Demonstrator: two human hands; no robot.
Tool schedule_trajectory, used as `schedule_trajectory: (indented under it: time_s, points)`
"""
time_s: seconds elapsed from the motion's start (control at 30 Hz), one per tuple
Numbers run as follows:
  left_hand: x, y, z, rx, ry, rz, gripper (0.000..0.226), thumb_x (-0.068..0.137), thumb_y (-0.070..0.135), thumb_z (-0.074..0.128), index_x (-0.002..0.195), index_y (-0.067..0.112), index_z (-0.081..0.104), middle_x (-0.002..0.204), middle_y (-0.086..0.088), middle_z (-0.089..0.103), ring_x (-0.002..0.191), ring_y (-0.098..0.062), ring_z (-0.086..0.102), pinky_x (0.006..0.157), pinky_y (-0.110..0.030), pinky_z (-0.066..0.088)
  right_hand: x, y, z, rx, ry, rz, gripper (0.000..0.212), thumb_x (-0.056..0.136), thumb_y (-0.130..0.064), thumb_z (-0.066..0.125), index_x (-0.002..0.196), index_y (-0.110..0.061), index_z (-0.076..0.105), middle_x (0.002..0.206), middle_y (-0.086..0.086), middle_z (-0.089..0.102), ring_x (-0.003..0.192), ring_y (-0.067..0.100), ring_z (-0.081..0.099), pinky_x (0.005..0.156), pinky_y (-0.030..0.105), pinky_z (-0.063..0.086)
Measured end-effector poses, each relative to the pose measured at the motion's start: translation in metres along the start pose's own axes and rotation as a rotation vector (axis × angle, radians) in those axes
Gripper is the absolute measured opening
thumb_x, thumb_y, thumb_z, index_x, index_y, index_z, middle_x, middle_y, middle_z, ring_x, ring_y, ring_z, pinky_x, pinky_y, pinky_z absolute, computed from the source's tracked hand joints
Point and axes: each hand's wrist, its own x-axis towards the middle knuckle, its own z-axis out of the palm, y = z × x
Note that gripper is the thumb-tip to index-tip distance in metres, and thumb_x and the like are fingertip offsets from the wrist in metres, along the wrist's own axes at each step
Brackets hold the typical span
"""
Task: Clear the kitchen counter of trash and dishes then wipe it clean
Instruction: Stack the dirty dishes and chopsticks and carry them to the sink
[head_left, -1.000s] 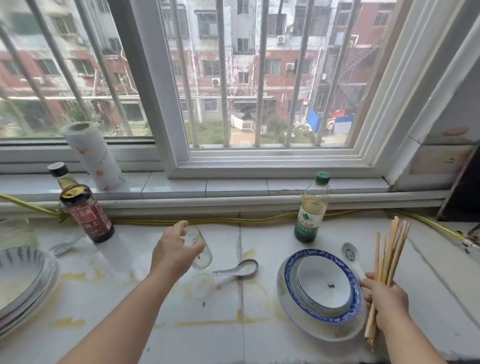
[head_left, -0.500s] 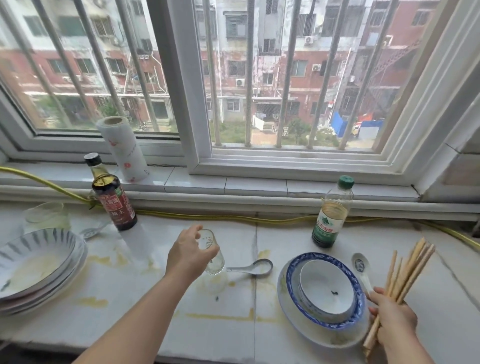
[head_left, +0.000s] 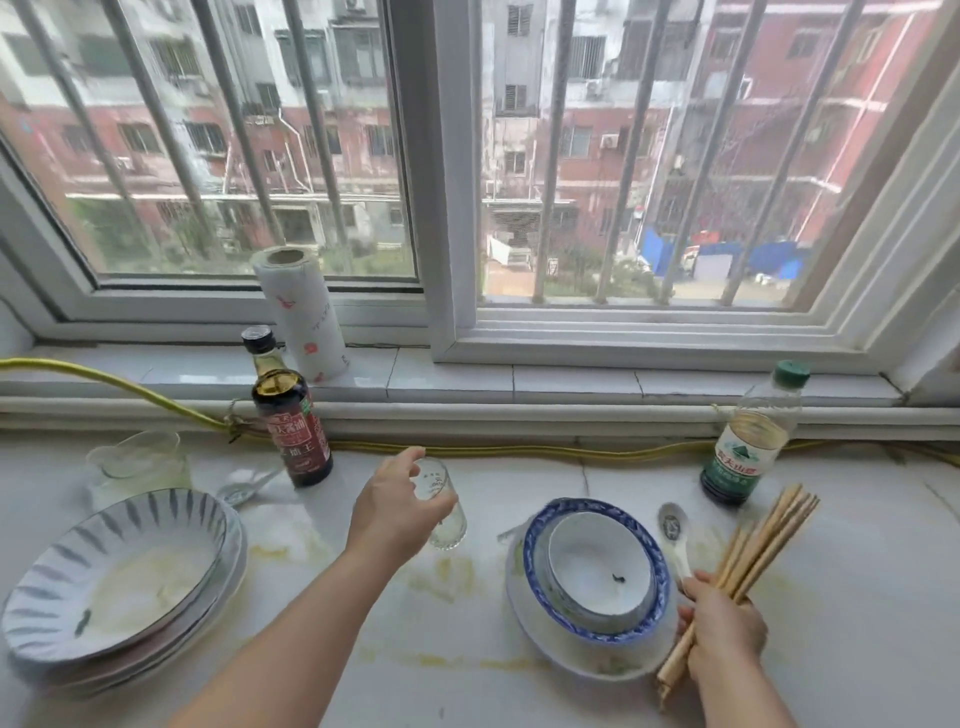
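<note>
— While the left hand (head_left: 397, 512) curls round the glass (head_left: 445, 519), what's in the right?
— Right hand (head_left: 722, 631) clamps the chopsticks (head_left: 769, 540); stacked bowls (head_left: 597, 566) sit just left of its fingers.

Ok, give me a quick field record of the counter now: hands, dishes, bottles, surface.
left hand: grips small glass
right hand: holds chopsticks bundle
right dishes: blue-rimmed bowl stacked on white plate, spoon beside
left dishes: striped plates stacked, clear cup and second spoon behind
bottles: soy sauce bottle, green-capped bottle, both upright
sill: paper towel roll
counter: yellow stains, not yet wiped
</note>
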Motion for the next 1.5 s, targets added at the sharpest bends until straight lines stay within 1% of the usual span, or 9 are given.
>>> schedule_trajectory:
  time_s: [0.17, 0.3, 0.43, 0.53, 0.63, 0.9, 1.1, 1.27, 1.5]
  points:
    - [0.012, -0.023, -0.029, 0.022, -0.019, 0.029, 0.062, 0.082, 0.036, 0.067, 0.139, 0.026, 0.043, 0.126, 0.005, 0.053, 0.111, -0.014, 0.054, 0.094, -0.034, 0.047, -0.044, 0.009, 0.024, -0.045, 0.057, -0.037, 0.017, 0.080, -0.003, 0.062, 0.095, -0.010, 0.066, 0.072, 0.011, 0.062, 0.059, 0.025, 0.057, 0.056, 0.031, 0.048]
    - [0.015, -0.035, -0.045, 0.018, -0.028, 0.057, 0.062, 0.082, 0.036, 0.067, 0.138, 0.026, 0.044, 0.125, 0.005, 0.053, 0.109, -0.013, 0.054, 0.092, -0.032, 0.047, -0.072, -0.007, 0.023, -0.266, 0.077, -0.312, 0.018, 0.082, -0.012, 0.062, 0.098, -0.021, 0.066, 0.086, 0.009, 0.067, 0.073, 0.031, 0.066, 0.075, 0.042, 0.056]
    - [0.014, -0.039, -0.053, 0.004, -0.035, 0.063, 0.062, 0.082, 0.035, 0.067, 0.139, 0.026, 0.043, 0.126, 0.004, 0.052, 0.109, -0.013, 0.053, 0.090, -0.031, 0.047, -0.098, -0.039, 0.033, -0.352, -0.157, -0.485, 0.016, 0.082, -0.011, 0.065, 0.095, -0.019, 0.066, 0.085, 0.009, 0.069, 0.068, 0.030, 0.063, 0.070, 0.042, 0.054]
    - [0.009, -0.040, -0.063, -0.018, -0.031, 0.062, 0.064, 0.082, 0.034, 0.068, 0.140, 0.024, 0.043, 0.124, 0.004, 0.052, 0.105, -0.011, 0.052, 0.088, -0.028, 0.046, -0.127, -0.052, 0.050, -0.363, -0.480, -0.359, 0.016, 0.082, 0.000, 0.064, 0.096, -0.008, 0.065, 0.075, 0.013, 0.067, 0.048, 0.019, 0.047, 0.049, 0.029, 0.042]
    - [0.007, -0.046, -0.082, -0.027, 0.009, 0.045, 0.065, 0.081, 0.033, 0.070, 0.139, 0.023, 0.044, 0.121, 0.003, 0.053, 0.103, -0.011, 0.052, 0.088, -0.029, 0.047, -0.159, -0.048, 0.071, -0.429, -0.743, -0.256, 0.014, 0.083, 0.003, 0.062, 0.095, -0.004, 0.065, 0.073, 0.014, 0.069, 0.042, 0.013, 0.043, 0.041, 0.024, 0.036]
    - [-0.003, -0.074, -0.139, -0.055, 0.178, -0.045, 0.067, 0.077, 0.033, 0.075, 0.137, 0.024, 0.047, 0.115, 0.005, 0.057, 0.101, -0.012, 0.056, 0.085, -0.030, 0.049, -0.216, -0.023, 0.125, -0.464, -1.010, -0.208, 0.014, 0.082, 0.002, 0.064, 0.096, 0.000, 0.065, 0.073, 0.013, 0.071, 0.039, 0.009, 0.043, 0.038, 0.020, 0.035]
    - [-0.003, -0.067, -0.135, -0.106, 0.143, -0.002, 0.064, 0.075, 0.033, 0.075, 0.134, 0.027, 0.049, 0.111, 0.008, 0.057, 0.098, -0.010, 0.056, 0.082, -0.027, 0.047, -0.211, -0.033, 0.125, -0.461, -0.936, -0.216, 0.011, 0.083, 0.003, 0.061, 0.093, -0.002, 0.064, 0.073, 0.013, 0.069, 0.041, 0.010, 0.044, 0.040, 0.021, 0.036]
    - [0.002, -0.015, -0.089, -0.200, 0.009, 0.114, 0.067, 0.073, 0.031, 0.078, 0.134, 0.024, 0.050, 0.109, 0.008, 0.057, 0.099, -0.011, 0.057, 0.090, -0.033, 0.050, -0.160, -0.071, 0.077, -0.516, -0.771, -0.280, 0.012, 0.082, 0.004, 0.060, 0.093, -0.001, 0.064, 0.069, 0.012, 0.065, 0.041, 0.012, 0.042, 0.041, 0.023, 0.035]
    - [-0.014, 0.049, -0.019, -0.193, -0.159, 0.233, 0.067, 0.075, 0.035, 0.075, 0.135, 0.024, 0.048, 0.115, 0.008, 0.057, 0.101, -0.010, 0.056, 0.088, -0.026, 0.048, -0.101, -0.099, 0.013, -0.645, -0.583, -0.284, 0.014, 0.080, 0.003, 0.060, 0.092, -0.003, 0.065, 0.072, 0.015, 0.068, 0.046, 0.018, 0.045, 0.046, 0.025, 0.034]
